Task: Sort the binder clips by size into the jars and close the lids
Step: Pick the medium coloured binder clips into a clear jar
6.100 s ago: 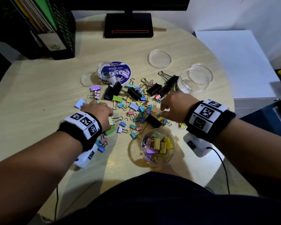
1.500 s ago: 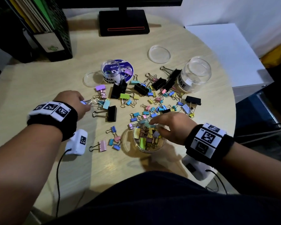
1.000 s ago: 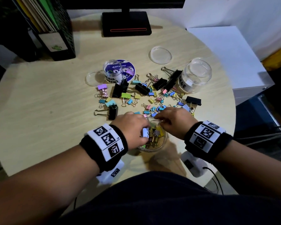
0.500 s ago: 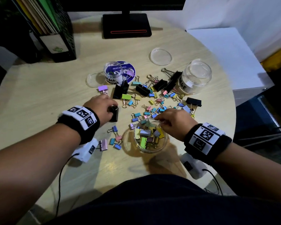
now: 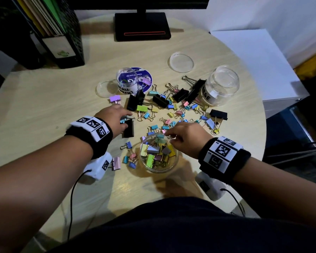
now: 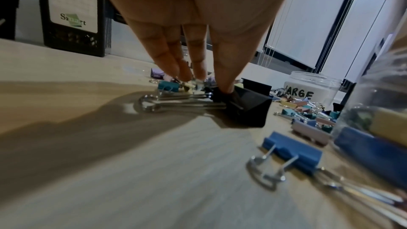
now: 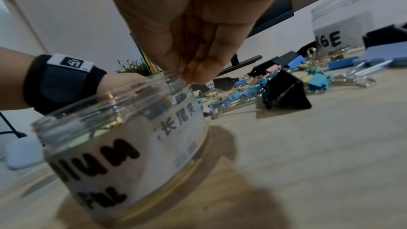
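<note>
The open medium jar [image 5: 175, 162] [image 7: 123, 154] stands near me, partly filled with coloured clips. My right hand [image 5: 170, 137] [image 7: 193, 76] hovers at its far rim with thumb and fingertips bunched together; no clip shows between them. Left of the jar, my left hand [image 5: 126, 119] [image 6: 207, 83] reaches down with fairly straight fingers. Its thumb rests on a large black clip [image 5: 129, 128] [image 6: 246, 109], and its fingertips touch small clips behind the wire handles. The large jar [image 5: 221, 86] [image 6: 312, 86] and the small jar [image 5: 127, 81] stand open farther back.
Loose clips of several colours and sizes [image 5: 171, 106] lie scattered between the jars. Two clear lids [image 5: 181, 62] [image 5: 105, 88] rest on the table. A monitor base [image 5: 142, 26] and a black file box [image 5: 62, 42] stand at the back. Another black clip [image 7: 284, 90] lies beside the medium jar.
My left hand left the medium jar and went back left to the large black clip, where it stays. My right hand has kept to the jar's far rim.
</note>
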`<state>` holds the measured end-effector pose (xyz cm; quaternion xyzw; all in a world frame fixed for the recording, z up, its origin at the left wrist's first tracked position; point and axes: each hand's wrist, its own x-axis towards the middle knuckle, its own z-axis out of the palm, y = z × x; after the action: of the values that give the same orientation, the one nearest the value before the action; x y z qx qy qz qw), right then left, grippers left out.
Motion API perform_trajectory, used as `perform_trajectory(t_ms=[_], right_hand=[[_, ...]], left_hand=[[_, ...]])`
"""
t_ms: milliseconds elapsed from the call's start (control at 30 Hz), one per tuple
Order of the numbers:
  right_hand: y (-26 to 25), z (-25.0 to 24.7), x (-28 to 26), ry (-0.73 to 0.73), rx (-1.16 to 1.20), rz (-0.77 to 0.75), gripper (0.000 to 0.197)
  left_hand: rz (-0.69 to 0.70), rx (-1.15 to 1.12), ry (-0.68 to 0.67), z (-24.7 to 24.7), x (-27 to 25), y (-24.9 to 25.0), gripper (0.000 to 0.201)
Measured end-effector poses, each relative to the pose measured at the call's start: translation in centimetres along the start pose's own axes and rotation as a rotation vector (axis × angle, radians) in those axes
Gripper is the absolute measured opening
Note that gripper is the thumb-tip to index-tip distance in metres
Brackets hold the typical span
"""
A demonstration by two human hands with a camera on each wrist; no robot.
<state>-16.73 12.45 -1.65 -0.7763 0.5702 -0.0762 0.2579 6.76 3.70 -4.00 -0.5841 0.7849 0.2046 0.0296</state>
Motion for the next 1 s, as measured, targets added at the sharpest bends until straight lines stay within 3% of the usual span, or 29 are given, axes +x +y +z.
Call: perform_trajectory(t_ms=[167,233,400,633,733,867,1000], right_hand=[[0.1,-0.9,0.7,0.005,-0.029,-0.027,0.025],[0.8,-1.7,1.2,0.016,-0.047,0.026,0.027],[3.2,-3.1,3.0,0.027,-0.132,0.160,0.027],[3.8,-2.7,5.0,-0.010,-0.200,0.178,0.027],[3.6,-2.1,5.9,-0.065,-0.246,0.200,0.029],[3.5,-1.5,6.5,-0.147,-0.311,0.219,0.035],[3.5,-1.5,6.5,-0.202,-0.367,0.216,0.033]], left_hand=[[-0.015,0.018,-0.027,0.2,0.4,0.1,0.039],[-0.035,0.004,-0.016,0.1,0.3,0.2,0.035],[-0.045,-0.111,0.104,-1.1,-0.3,1.1,0.022],[0.060,-0.396,0.228,-2.1,-3.0,4.6,0.011],[0.234,-0.474,0.110,-1.6,-4.8,6.4,0.012],[0.440,-0.183,-0.116,-0.5,-5.8,7.0,0.014],[0.412,-0.173,-0.150,-1.2,-5.6,6.9,0.031]])
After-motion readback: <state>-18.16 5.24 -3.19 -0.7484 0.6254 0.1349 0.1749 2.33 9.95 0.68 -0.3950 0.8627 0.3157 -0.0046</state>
